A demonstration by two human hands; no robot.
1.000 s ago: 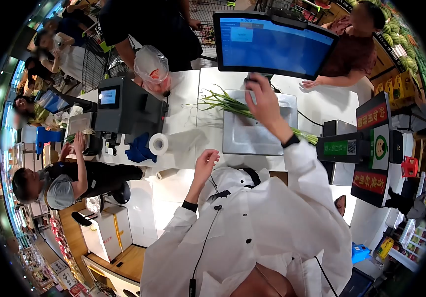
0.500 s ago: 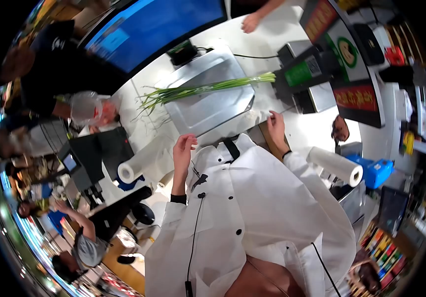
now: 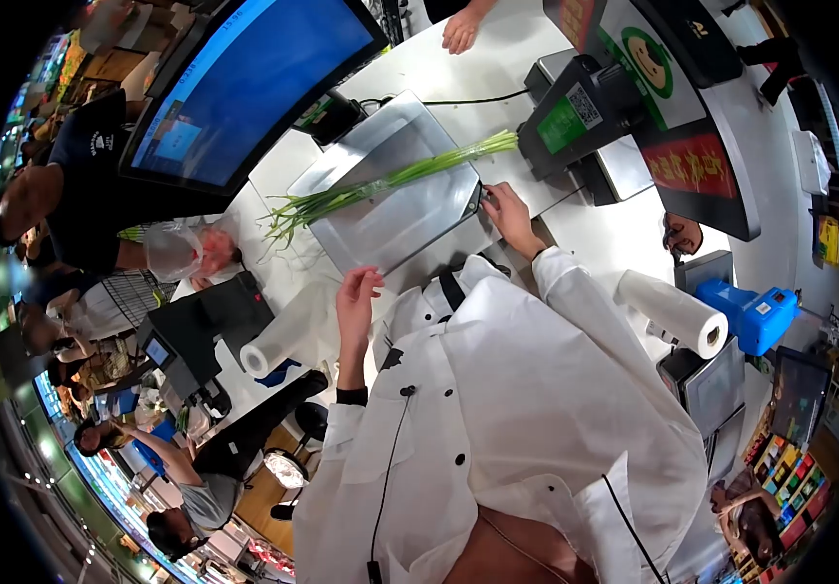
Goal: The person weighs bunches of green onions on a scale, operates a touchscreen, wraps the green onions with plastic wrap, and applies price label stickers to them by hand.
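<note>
Hands loosely curled, left (image 3: pixel 356 290) empty, right (image 3: pixel 508 216) at scale (image 3: pixel 410 229), grip unclear; red contents (image 3: pixel 215 250) in plastic bag (image 3: pixel 167 251).

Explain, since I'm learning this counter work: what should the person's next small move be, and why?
Probably ease the right hand away from the metal plate. Its fingers are at the plate's corner and seem to touch it, while the bundle of green stalks already lies across the plate with neither hand holding it, so that contact might only disturb it.
</note>
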